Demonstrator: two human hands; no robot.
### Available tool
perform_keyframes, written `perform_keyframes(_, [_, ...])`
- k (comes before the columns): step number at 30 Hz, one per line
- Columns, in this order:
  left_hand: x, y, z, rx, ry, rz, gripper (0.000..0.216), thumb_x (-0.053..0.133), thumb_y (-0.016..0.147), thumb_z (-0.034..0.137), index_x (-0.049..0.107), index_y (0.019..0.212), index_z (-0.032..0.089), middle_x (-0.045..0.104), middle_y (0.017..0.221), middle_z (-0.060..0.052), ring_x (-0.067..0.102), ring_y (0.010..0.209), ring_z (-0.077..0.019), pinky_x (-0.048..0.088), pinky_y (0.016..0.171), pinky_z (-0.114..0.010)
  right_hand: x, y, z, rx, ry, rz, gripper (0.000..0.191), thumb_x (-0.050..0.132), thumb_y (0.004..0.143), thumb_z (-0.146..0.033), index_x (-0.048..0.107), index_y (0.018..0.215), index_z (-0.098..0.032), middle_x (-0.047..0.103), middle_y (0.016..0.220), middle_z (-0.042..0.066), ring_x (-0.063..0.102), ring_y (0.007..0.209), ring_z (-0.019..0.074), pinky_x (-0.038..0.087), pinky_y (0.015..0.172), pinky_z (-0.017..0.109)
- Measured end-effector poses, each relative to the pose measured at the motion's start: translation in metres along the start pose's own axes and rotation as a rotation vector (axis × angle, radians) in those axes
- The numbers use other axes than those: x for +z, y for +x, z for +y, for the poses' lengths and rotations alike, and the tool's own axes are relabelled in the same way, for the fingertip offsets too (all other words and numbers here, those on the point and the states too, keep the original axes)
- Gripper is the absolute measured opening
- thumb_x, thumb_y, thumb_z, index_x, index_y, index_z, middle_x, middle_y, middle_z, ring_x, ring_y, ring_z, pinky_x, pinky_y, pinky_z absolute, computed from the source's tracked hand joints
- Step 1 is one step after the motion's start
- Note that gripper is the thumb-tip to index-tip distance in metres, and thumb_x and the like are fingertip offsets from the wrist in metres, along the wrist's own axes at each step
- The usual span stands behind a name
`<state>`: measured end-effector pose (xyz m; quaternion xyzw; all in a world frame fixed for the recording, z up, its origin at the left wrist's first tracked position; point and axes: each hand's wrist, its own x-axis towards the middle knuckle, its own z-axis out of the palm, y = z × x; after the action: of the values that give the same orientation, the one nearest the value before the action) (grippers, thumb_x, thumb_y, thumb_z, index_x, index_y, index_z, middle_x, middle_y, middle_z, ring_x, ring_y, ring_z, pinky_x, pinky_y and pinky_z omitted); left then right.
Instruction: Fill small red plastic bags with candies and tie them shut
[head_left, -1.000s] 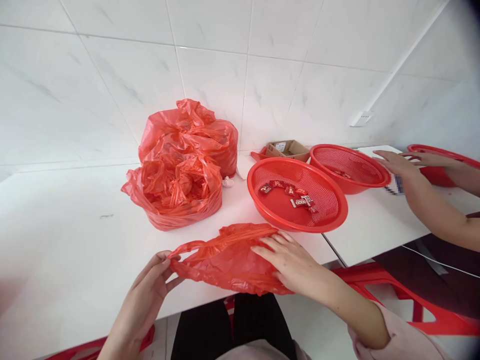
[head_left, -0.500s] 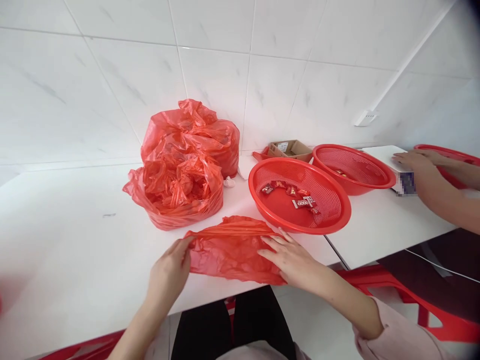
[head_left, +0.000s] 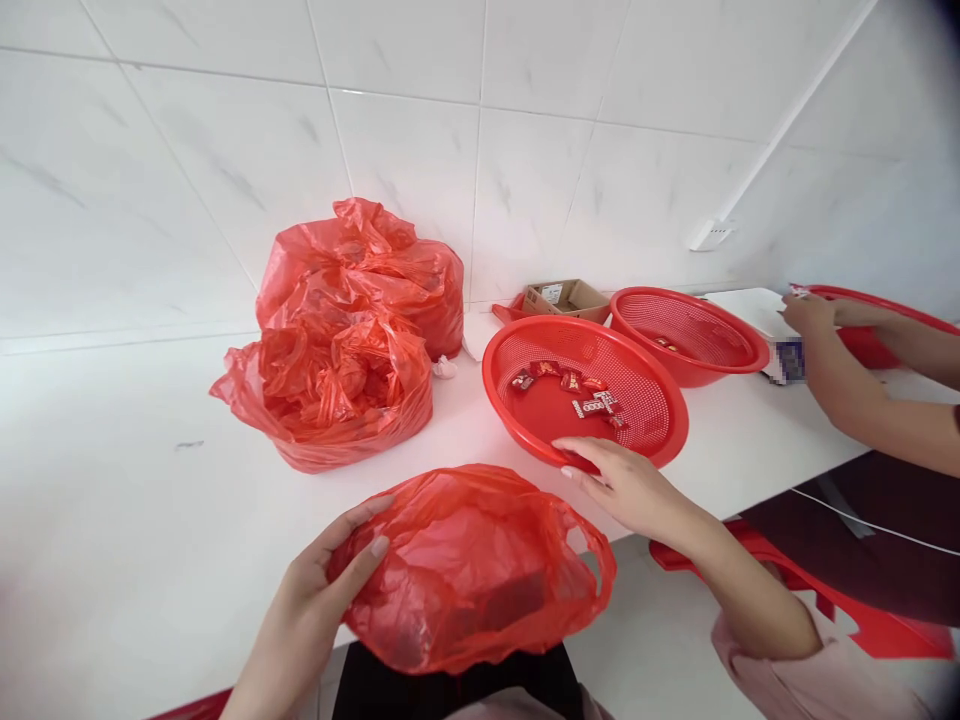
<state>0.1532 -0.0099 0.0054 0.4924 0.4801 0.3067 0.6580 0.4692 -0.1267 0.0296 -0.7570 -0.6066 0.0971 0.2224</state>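
My left hand [head_left: 330,575] grips the rim of a red plastic bag [head_left: 469,570] and holds it open at the table's front edge. The bag's mouth faces up and a handle loop hangs at its right side. My right hand [head_left: 626,485] has its fingers stretched out, resting at the near rim of a red mesh basket [head_left: 660,400]. Several small red wrapped candies [head_left: 577,385] lie in that basket.
Two filled red bags [head_left: 337,340] stand at the back left of the white table [head_left: 112,500]. A second red basket [head_left: 694,340] and a small cardboard box [head_left: 562,297] sit behind. Another person's hands [head_left: 814,320] work at the far right near a third basket.
The flat bag has been lifted and pulled open toward me by my left hand. My right hand let go of it and moved to the basket's rim.
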Motion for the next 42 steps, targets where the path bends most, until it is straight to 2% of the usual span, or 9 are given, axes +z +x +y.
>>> perform_keyframes(4, [0.006, -0.012, 0.01, -0.109, -0.187, -0.06, 0.065, 0.085, 0.064, 0.04, 0.067, 0.124, 0.022, 0.072, 0.116, -0.012, 0.07, 0.1, -0.0333, 0.06, 0.079, -0.035, -0.021, -0.001, 0.025, 0.106, 0.133, -0.102, 0.037, 0.043, 0.098, -0.046, 0.059, 0.127, -0.029, 0.062, 0.132, 0.004, 0.06, 0.118, 0.0229, 0.05, 0.098, 0.039])
perform_keyframes(8, [0.018, -0.021, 0.018, -0.149, -0.293, -0.053, 0.067, 0.085, 0.064, 0.036, 0.065, 0.127, 0.024, 0.071, 0.121, -0.011, 0.07, 0.101, -0.0329, 0.06, 0.081, -0.035, -0.042, 0.036, 0.069, 0.255, -0.13, -0.061, 0.047, 0.047, 0.095, -0.049, 0.05, 0.137, -0.029, 0.054, 0.139, 0.008, 0.055, 0.124, 0.0267, 0.046, 0.1, 0.039])
perform_keyframes(12, [0.02, -0.02, 0.015, -0.168, -0.345, -0.039, 0.067, 0.083, 0.066, 0.034, 0.064, 0.129, 0.024, 0.07, 0.124, -0.012, 0.07, 0.103, -0.0329, 0.061, 0.08, -0.034, -0.032, 0.08, 0.118, 0.39, -0.282, -0.332, 0.078, 0.067, 0.081, -0.054, 0.041, 0.146, -0.02, 0.051, 0.136, 0.02, 0.06, 0.112, 0.0327, 0.048, 0.09, 0.04])
perform_keyframes(15, [0.014, -0.014, 0.008, -0.148, -0.374, 0.024, 0.069, 0.084, 0.065, 0.035, 0.064, 0.129, 0.024, 0.071, 0.121, -0.012, 0.071, 0.099, -0.0332, 0.062, 0.076, -0.034, -0.015, 0.094, 0.135, 0.373, -0.282, -0.401, 0.076, 0.073, 0.076, -0.05, 0.047, 0.14, -0.017, 0.051, 0.132, 0.021, 0.063, 0.1, 0.0283, 0.049, 0.083, 0.035])
perform_keyframes(19, [0.011, -0.007, 0.002, -0.1, -0.403, 0.101, 0.068, 0.084, 0.064, 0.033, 0.065, 0.128, 0.025, 0.074, 0.115, -0.009, 0.073, 0.091, -0.0283, 0.062, 0.075, -0.031, -0.004, 0.097, 0.14, 0.344, -0.256, -0.469, 0.046, 0.078, 0.071, -0.031, 0.063, 0.113, -0.018, 0.055, 0.117, 0.015, 0.062, 0.074, 0.0174, 0.048, 0.066, 0.028])
perform_keyframes(23, [0.018, -0.002, 0.003, -0.071, -0.434, 0.146, 0.065, 0.084, 0.063, 0.033, 0.067, 0.125, 0.024, 0.074, 0.114, -0.008, 0.072, 0.096, -0.027, 0.061, 0.075, -0.028, -0.005, 0.097, 0.141, 0.344, -0.185, -0.447, 0.037, 0.082, 0.059, -0.017, 0.062, 0.091, -0.017, 0.058, 0.097, 0.008, 0.058, 0.07, 0.0152, 0.046, 0.061, 0.025])
perform_keyframes(27, [0.025, 0.001, 0.002, -0.045, -0.448, 0.137, 0.064, 0.084, 0.064, 0.032, 0.067, 0.125, 0.023, 0.073, 0.116, -0.009, 0.069, 0.105, -0.0269, 0.06, 0.076, -0.024, -0.014, 0.097, 0.136, 0.346, -0.034, -0.378, 0.034, 0.076, 0.066, -0.019, 0.055, 0.093, -0.018, 0.06, 0.084, 0.003, 0.06, 0.071, 0.0153, 0.049, 0.061, 0.024])
perform_keyframes(32, [0.03, 0.0, 0.0, -0.07, -0.471, 0.105, 0.065, 0.084, 0.064, 0.031, 0.066, 0.126, 0.022, 0.073, 0.118, -0.009, 0.068, 0.107, -0.0256, 0.058, 0.076, -0.022, -0.028, 0.099, 0.124, 0.35, 0.086, -0.326, 0.028, 0.062, 0.081, -0.022, 0.046, 0.105, -0.019, 0.064, 0.096, 0.005, 0.064, 0.076, 0.014, 0.051, 0.063, 0.023])
perform_keyframes(42, [0.028, -0.001, -0.006, -0.065, -0.46, 0.084, 0.065, 0.082, 0.068, 0.032, 0.064, 0.129, 0.022, 0.072, 0.119, -0.01, 0.066, 0.111, -0.0261, 0.057, 0.083, -0.023, 0.002, 0.087, 0.1, 0.339, -0.058, -0.464, 0.032, 0.071, 0.053, -0.001, 0.053, 0.073, -0.018, 0.058, 0.068, 0.001, 0.059, 0.066, 0.0182, 0.043, 0.06, 0.027])
